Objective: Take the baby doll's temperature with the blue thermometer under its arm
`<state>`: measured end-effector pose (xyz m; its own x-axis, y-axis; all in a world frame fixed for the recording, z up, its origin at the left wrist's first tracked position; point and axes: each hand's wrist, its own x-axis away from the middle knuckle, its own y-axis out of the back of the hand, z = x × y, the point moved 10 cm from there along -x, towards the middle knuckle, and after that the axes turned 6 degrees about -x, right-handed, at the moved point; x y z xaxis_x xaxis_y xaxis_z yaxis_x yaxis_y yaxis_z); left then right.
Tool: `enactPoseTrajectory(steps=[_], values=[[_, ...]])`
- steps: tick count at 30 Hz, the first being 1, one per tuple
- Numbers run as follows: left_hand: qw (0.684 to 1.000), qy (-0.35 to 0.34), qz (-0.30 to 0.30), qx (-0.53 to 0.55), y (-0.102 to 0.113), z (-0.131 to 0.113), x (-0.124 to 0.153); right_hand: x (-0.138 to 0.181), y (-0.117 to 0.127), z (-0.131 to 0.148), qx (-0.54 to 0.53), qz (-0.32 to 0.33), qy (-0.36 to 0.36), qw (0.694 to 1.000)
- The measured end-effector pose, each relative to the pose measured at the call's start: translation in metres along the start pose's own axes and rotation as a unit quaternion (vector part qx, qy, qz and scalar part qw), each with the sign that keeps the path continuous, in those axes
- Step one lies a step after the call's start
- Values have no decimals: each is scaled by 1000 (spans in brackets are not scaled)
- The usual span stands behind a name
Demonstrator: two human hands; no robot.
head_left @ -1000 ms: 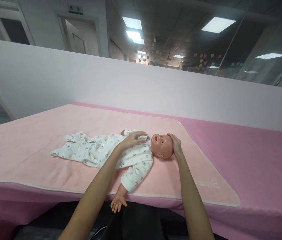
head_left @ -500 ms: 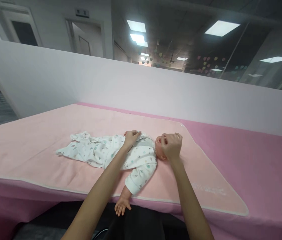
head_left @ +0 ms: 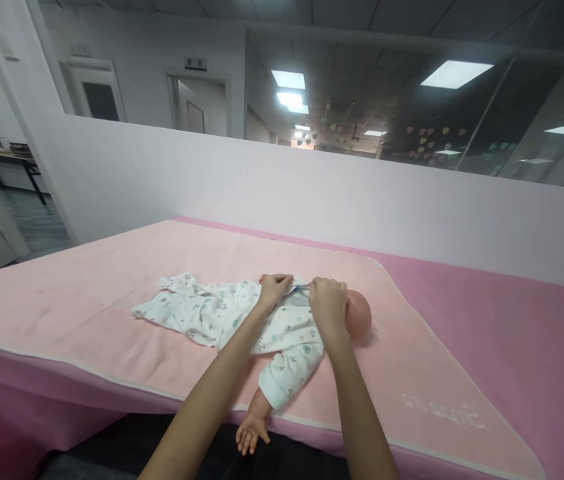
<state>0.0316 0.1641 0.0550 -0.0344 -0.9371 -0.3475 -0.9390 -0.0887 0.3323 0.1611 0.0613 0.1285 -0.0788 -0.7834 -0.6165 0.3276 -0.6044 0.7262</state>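
Head view, looking down over both forearms: a peach-coloured plastic baby doll (head_left: 360, 313) lies on its back across a pale pink blanket with a white hem (head_left: 87, 300), head to the right and legs to the left. It wears a white cotton sleepsuit printed with small coloured figures (head_left: 212, 313), which spreads out flat and loose towards the left.

The person's left hand (head_left: 273, 290) sits on the doll's chest at the neckline, fingers curled in and pinching the cloth of the sleepsuit. The right hand (head_left: 329, 303) is just to its right, clenched on the same neckline and lying over the doll's face, so only the bald back of the head shows beyond the knuckles. A thin edge of the collar is drawn taut between the two hands, which are close together but not touching.

The doll's near arm, in its sleeve, reaches towards the near edge of the blanket, and its small bare hand (head_left: 251, 433) hangs out over that edge, palm up, between the person's forearms.

The blanket covers most of a deeper pink padded surface (head_left: 487, 320), which shows bare on the right and far sides. Pale lettering (head_left: 442, 412) is printed on the blanket's near right corner, too faint to read. Behind the surface stands a low white partition wall (head_left: 262, 180), with glass above it and lit ceiling panels (head_left: 455, 73) beyond.
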Motion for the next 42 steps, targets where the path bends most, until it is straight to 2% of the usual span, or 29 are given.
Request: enactPoseTrajectory(steps=[2, 4, 7, 11, 16, 19, 21, 24, 27, 28, 30, 31, 33, 35, 37, 42], values=[[1000, -2, -1, -3, -1, 0, 0, 18, 47, -29, -113, -87, -80, 987], [1000, -8, -3, -2, -2, -1, 0, 38, 81, -56, -247, -154, -150, 945], [1000, -26, 8, 3, -4, -4, 0, 55, 102, -70, -382, -178, -172, 890], [999, -38, 27, 7, -8, -7, 1, 79, 93, -82, -414, -130, -191, 880], [998, -30, 45, 33, -11, -7, 1, 142, 57, -145, -367, -47, -283, 885], [998, -29, 45, 40, -11, -8, 1, 174, 51, -188, -240, -7, -310, 920], [998, -28, 43, 39, -10, -8, 2, 179, 52, -201, -125, 19, -286, 950], [997, -34, 50, 44, -12, -9, 2, 160, 57, -183, 8, 6, -204, 979], [994, -30, 71, 72, -17, -8, 3, 128, 59, -129, 18, -77, -144, 986], [993, -27, 80, 82, -19, -8, 4, 115, 51, -104, -11, -84, -115, 990], [990, -28, 95, 97, -22, -9, 6, 89, 23, -49, -58, -48, -29, 997], [989, -32, 104, 104, -23, -10, 7, 78, 10, -29, -49, -41, -9, 998], [985, -41, 120, 114, -26, -14, 11, 62, -16, -6, -10, -27, 1, 1000], [981, -47, 143, 121, -30, -16, 14, 52, -36, 2, -4, -22, 9, 1000], [978, -55, 163, 117, -33, -19, 16, 49, -43, 0, -49, -47, 16, 998], [976, -70, 191, 78, -37, -22, 19, 58, -29, -21, -247, -162, 9, 955]])
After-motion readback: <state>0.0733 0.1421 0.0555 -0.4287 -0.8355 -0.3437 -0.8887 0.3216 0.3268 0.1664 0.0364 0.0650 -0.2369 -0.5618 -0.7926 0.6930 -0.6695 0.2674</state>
